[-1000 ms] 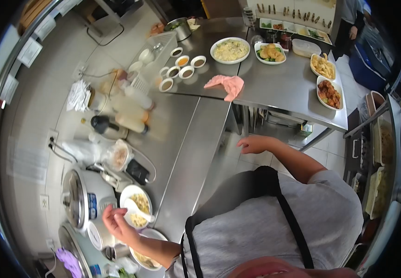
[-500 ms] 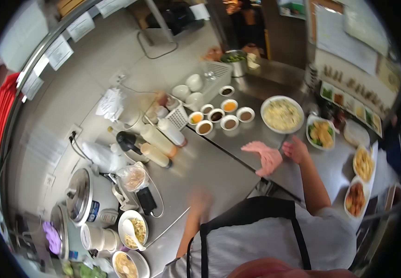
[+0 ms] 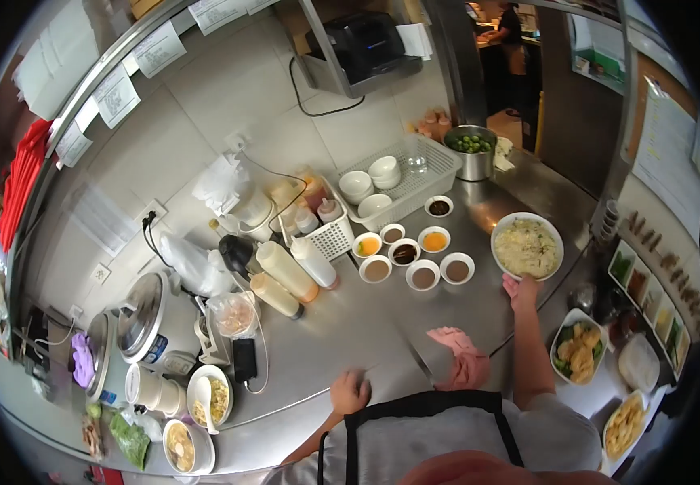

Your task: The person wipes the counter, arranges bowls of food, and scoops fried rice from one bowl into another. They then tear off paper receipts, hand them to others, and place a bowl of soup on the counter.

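Note:
My right hand (image 3: 521,291) is closed on the near rim of a large white bowl (image 3: 510,270) filled with pale, rice-like food flecked with green. The bowl stands on the steel counter, to the right of several small sauce bowls (image 3: 423,275). My left hand (image 3: 351,393) rests near the counter's front edge, its fingers curled and nothing visible in them. Between my hands lies a crumpled pink cloth (image 3: 464,360), which neither hand touches. A white dish of greens and golden pieces (image 3: 578,346) sits to the right of my right forearm.
Squeeze bottles (image 3: 287,267) lie by a white basket. Behind the sauces, a grey crate (image 3: 435,182) holds white bowls, beside a steel pot of greens (image 3: 472,145). Rice cookers (image 3: 144,319) and a bowl with a spoon (image 3: 209,396) stand left. A co-worker is visible far back.
The view has turned and shifted. My right hand has gone from beside the pink cloth to the large bowl, which now sits farther back. My left hand, blurred before, now rests on the counter.

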Demonstrator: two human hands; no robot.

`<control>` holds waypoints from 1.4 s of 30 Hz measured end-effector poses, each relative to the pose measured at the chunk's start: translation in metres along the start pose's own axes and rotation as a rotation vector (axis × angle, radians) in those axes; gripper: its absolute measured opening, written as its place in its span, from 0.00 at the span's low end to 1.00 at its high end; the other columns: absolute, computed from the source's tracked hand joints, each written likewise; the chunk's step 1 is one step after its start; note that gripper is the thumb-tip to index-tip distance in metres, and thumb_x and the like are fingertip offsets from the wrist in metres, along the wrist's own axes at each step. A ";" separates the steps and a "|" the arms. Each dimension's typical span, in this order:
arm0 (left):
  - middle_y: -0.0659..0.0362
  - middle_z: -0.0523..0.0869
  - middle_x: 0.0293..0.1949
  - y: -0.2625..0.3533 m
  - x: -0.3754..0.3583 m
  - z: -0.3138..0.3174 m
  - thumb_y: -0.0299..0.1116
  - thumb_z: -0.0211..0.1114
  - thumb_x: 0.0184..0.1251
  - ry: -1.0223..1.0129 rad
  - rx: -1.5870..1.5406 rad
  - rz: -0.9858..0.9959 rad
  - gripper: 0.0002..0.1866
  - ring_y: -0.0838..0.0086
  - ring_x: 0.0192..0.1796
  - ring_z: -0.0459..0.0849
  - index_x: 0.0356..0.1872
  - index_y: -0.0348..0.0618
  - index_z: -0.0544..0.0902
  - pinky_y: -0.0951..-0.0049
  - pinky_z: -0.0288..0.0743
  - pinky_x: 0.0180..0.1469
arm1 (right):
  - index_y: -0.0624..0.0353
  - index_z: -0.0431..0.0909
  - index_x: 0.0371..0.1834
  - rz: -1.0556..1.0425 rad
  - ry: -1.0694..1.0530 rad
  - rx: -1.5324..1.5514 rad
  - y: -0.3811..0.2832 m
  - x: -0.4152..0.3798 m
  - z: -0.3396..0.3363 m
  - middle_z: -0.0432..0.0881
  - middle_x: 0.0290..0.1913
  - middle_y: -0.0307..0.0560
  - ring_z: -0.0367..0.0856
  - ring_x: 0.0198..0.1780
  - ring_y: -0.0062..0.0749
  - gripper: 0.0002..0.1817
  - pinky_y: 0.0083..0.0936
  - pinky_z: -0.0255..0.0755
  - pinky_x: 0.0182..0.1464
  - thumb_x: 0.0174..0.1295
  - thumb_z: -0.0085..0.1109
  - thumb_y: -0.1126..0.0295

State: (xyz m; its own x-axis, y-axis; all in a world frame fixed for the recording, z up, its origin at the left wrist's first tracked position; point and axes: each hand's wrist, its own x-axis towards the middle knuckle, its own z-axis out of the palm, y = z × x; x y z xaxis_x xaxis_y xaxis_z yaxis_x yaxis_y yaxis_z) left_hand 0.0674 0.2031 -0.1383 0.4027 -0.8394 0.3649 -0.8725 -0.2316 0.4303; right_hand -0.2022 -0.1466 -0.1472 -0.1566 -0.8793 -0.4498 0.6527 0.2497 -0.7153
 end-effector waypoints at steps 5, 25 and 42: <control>0.52 0.75 0.26 0.006 0.004 -0.003 0.33 0.58 0.46 -0.002 0.005 -0.012 0.12 0.57 0.29 0.74 0.34 0.44 0.75 0.61 0.67 0.30 | 0.53 0.50 0.57 -0.016 0.017 -0.004 -0.012 0.078 0.043 0.72 0.43 0.53 0.79 0.32 0.46 0.24 0.37 0.72 0.33 0.54 0.36 0.73; 0.50 0.75 0.26 -0.003 0.000 0.001 0.32 0.56 0.46 -0.052 -0.019 -0.030 0.10 0.55 0.30 0.73 0.32 0.42 0.75 0.59 0.66 0.30 | 0.51 0.68 0.40 0.381 -0.388 0.020 -0.005 -0.086 -0.069 0.75 0.29 0.44 0.75 0.30 0.33 0.12 0.31 0.71 0.33 0.56 0.50 0.60; 0.56 0.71 0.24 -0.021 -0.006 0.012 0.31 0.57 0.45 -0.073 -0.141 0.083 0.12 0.65 0.27 0.69 0.33 0.39 0.75 0.67 0.63 0.31 | 0.51 0.46 0.53 -0.053 0.210 0.167 -0.029 -0.161 -0.166 0.65 0.42 0.52 0.76 0.33 0.41 0.25 0.34 0.73 0.31 0.54 0.46 0.70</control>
State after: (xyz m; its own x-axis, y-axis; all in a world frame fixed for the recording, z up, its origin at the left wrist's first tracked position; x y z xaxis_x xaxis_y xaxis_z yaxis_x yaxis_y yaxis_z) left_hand 0.0800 0.2070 -0.1591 0.3052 -0.8876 0.3449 -0.8522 -0.0929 0.5149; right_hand -0.3195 0.0548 -0.1430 -0.3324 -0.7815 -0.5279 0.7499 0.1205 -0.6505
